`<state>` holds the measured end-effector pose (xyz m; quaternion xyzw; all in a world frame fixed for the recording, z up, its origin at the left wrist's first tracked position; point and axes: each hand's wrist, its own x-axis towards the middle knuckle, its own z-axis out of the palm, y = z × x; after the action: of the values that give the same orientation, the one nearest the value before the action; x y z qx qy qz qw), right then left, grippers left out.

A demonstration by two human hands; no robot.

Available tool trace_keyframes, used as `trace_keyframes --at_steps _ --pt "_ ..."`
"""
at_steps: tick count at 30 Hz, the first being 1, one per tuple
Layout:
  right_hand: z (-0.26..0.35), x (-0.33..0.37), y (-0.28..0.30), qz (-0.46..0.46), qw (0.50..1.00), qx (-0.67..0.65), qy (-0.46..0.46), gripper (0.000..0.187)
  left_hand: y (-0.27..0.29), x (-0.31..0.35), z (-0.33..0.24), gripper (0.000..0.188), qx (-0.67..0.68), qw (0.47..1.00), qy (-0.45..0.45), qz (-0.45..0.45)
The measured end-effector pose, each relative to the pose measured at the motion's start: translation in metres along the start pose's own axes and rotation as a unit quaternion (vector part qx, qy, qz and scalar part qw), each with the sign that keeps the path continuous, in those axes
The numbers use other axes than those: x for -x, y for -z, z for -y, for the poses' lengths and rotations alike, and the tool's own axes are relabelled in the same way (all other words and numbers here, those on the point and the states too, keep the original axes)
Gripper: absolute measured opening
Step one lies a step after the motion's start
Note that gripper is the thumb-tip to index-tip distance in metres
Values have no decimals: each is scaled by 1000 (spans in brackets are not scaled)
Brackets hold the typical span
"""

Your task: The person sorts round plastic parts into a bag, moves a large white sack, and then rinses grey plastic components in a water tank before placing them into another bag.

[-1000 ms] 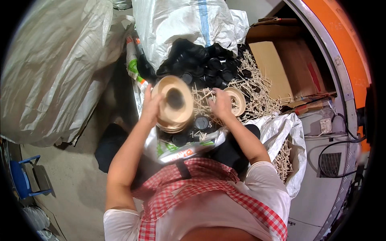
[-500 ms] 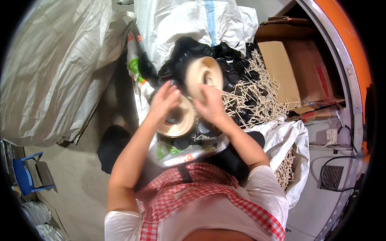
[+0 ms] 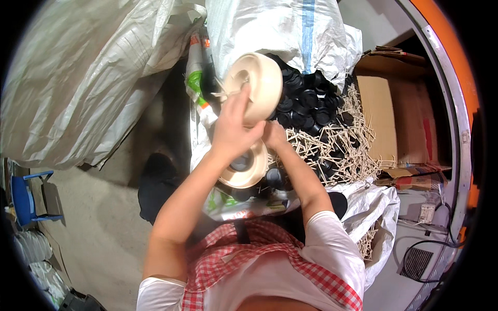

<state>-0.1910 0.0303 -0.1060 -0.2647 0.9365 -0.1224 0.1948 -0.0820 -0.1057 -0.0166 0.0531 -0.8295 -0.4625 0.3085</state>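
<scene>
My left hand (image 3: 234, 127) grips a cream round plastic part (image 3: 267, 83) with a raised rim and a hollow centre, tilted above the pile. A few thin cream sticks poke out near its left edge. My right hand (image 3: 275, 136) is closed just below that part, close to my left fingers; whatever is in it is hidden. Under my hands lies a second cream round part (image 3: 244, 181), with something dark in its centre. Black round caps (image 3: 306, 103) and many small cream stick-like pieces (image 3: 337, 150) are heaped beyond and to the right.
A white woven sack (image 3: 259, 26) stands behind the heap. To the right are an open cardboard box (image 3: 378, 114) and another white sack (image 3: 381, 207) with cream pieces inside. A large pale sack (image 3: 78, 78) fills the left, above a blue chair (image 3: 23, 199).
The left hand has moved up from the lower round part to the upper one, which now tilts the other way. The right hand has come off its face to below it. The view has shifted.
</scene>
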Motion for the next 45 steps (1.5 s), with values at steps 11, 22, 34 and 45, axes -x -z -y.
trace_keyframes --at_steps 11,22,34,45 --pt "-66 43 29 -378 860 -341 18 23 3 -6 -12 53 422 880 214 32" --pt "20 123 110 -175 854 50 488 24 21 17 -22 49 509 758 282 294" --pt "10 109 71 -155 932 -179 274 88 12 25 -39 66 404 872 142 238" --pt "26 120 81 -111 932 -299 173 75 6 26 -31 59 377 891 139 213"
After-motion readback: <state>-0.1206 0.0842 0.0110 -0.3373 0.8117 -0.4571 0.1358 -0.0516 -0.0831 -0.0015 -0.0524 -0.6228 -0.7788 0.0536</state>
